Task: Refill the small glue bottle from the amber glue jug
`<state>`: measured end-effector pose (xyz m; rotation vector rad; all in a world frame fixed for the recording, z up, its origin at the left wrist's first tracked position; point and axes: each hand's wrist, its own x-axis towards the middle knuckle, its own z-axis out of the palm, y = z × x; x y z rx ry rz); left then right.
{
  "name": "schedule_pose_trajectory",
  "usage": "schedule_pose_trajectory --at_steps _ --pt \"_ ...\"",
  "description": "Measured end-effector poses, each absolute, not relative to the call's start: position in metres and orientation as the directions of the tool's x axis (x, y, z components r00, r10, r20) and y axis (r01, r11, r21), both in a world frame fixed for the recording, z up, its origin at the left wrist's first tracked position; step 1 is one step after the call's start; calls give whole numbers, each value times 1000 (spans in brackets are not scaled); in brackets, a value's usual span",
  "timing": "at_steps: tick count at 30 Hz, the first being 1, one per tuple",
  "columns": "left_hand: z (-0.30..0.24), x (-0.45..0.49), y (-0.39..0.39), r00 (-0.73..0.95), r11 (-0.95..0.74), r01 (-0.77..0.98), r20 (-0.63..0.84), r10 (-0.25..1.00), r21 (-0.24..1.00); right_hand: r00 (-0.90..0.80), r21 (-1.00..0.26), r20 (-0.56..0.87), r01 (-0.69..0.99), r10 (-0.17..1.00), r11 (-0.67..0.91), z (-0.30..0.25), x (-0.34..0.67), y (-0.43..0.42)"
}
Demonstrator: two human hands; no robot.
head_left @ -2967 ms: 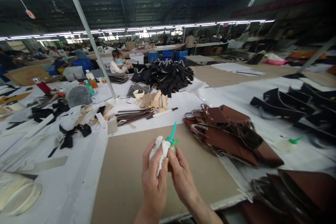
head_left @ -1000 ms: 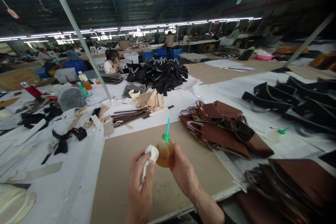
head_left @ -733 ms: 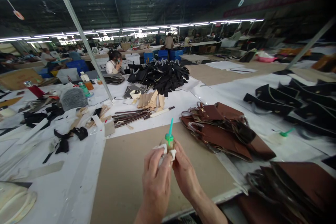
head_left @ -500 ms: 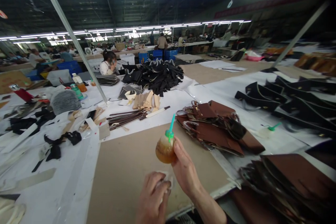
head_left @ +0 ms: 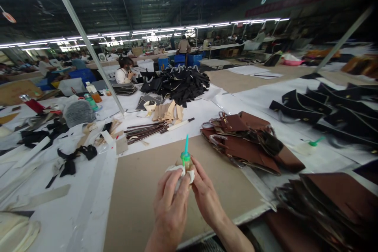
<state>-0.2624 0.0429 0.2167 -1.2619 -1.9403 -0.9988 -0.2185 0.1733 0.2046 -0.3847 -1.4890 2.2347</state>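
Note:
My right hand [head_left: 206, 199] grips a small round squeeze bottle [head_left: 186, 158] of amber liquid with a green cap and a thin teal nozzle pointing up. Most of the bottle's body is hidden. My left hand [head_left: 171, 204] presses a crumpled white cloth [head_left: 180, 171] against the bottle's front, fingers curled round it. Both hands are raised above a brown cardboard mat [head_left: 141, 189] on the worktable.
A pile of brown leather bag pieces [head_left: 251, 143] lies right of the mat, more at the lower right [head_left: 330, 204]. Black pieces [head_left: 321, 112] lie far right beside another green-capped bottle [head_left: 310, 145]. Strips and scraps [head_left: 147, 128] clutter the white table behind; a seated person [head_left: 125, 71] works beyond.
Half a second ago my left hand was low with the cloth and the bottle stood bare; now the cloth is back up against the bottle, covering its body. The wiping repeats across the frames.

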Motion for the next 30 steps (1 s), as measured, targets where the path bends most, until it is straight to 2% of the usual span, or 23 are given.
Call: schedule_pose_trajectory --at_steps 3,6,11,12,13,14,15,16,17,18,19,21,23,26,28,30 --pt "222 -263 53 -412 265 908 802 432 323 -861 -947 50 -202 507 -249 202 -216 173" --pt "224 -262 59 -444 274 893 805 394 358 -850 -941 44 -212 525 -263 201 -214 171" --pt "206 -259 48 -314 168 949 805 503 266 -856 -855 -76 -208 512 -475 204 -212 171" --pt "201 -258 42 -320 120 945 787 527 304 -862 -832 -89 -211 498 -514 205 -212 173" --pt "196 -257 37 -379 74 911 752 539 406 -863 -814 -94 -221 496 -538 205 -213 174" --pt "193 -255 32 -494 32 822 683 537 569 -858 -803 -92 -235 505 -547 205 -214 177" --pt "191 -254 27 -646 -5 649 555 524 760 -850 -800 -91 -248 519 -546 204 -215 179" --pt "191 -253 24 -788 -47 391 361 499 919 -842 -803 -92 -254 532 -540 203 -216 181" --pt "193 -252 21 -872 -106 98 137 470 989 -836 -809 -94 -253 541 -530 201 -217 183" --pt "196 -252 20 -890 -187 -159 -58 453 970 -831 -821 -94 -247 548 -515 198 -217 184" --pt "199 -252 20 -870 -274 -338 -188 455 900 -830 -836 -91 -237 550 -495 195 -218 184" --pt "206 -253 22 -832 -411 -494 -280 478 767 -835 -864 -80 -214 544 -455 190 -217 181" --pt "212 -254 26 -833 -471 -504 -263 487 724 -841 -879 -80 -194 534 -436 187 -216 176" --pt "217 -254 33 -860 -423 -424 -209 465 801 -854 -890 -83 -169 513 -424 186 -214 167" --pt "217 -253 39 -903 -335 -304 -158 401 892 -860 -902 -72 -161 506 -401 188 -213 163" --pt "214 -254 47 -958 -240 -142 -73 276 960 -860 -915 -59 -157 507 -372 190 -214 160"
